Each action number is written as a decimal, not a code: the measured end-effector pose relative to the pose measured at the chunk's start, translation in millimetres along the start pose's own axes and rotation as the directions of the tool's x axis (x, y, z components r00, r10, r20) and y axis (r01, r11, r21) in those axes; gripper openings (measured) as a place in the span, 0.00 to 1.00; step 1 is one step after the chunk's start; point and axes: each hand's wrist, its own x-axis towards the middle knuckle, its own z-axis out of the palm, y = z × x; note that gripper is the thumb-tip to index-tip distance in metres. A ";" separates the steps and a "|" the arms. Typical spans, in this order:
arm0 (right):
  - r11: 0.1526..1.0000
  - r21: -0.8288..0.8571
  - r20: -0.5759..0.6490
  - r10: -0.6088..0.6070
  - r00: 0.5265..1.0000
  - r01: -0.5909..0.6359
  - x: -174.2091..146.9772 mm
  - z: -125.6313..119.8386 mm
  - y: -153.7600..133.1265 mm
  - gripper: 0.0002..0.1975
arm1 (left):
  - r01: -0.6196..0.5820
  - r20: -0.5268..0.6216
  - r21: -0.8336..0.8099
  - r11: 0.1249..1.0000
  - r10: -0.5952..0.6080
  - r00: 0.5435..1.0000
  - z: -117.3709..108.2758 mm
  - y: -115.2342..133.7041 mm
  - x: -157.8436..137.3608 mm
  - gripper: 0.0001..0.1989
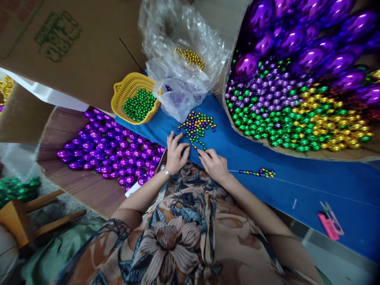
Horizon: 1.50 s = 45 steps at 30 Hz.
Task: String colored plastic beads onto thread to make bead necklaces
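My right hand pinches a thin beading needle, which carries a few small beads near the fingertips. Its tip points up and left toward a loose pile of purple, green and gold beads on the blue cloth. My left hand is at the pile's near edge, fingers apart, with nothing visible in it. Behind my right wrist a white thread runs right across the cloth. A cluster of strung beads lies along that thread.
A yellow basket holds green beads. Beside it lies a clear plastic bag with gold beads. Large cardboard boxes hold purple ornaments at left and mixed baubles at right. Pink-handled thread snips rest on the blue cloth.
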 end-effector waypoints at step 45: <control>0.969 0.239 -0.281 0.138 0.950 -0.070 -45.4 -45.9 51.9 0.17 | 0.644 0.590 -0.763 0.054 -0.348 0.728 18.6 89.8 57.6 0.18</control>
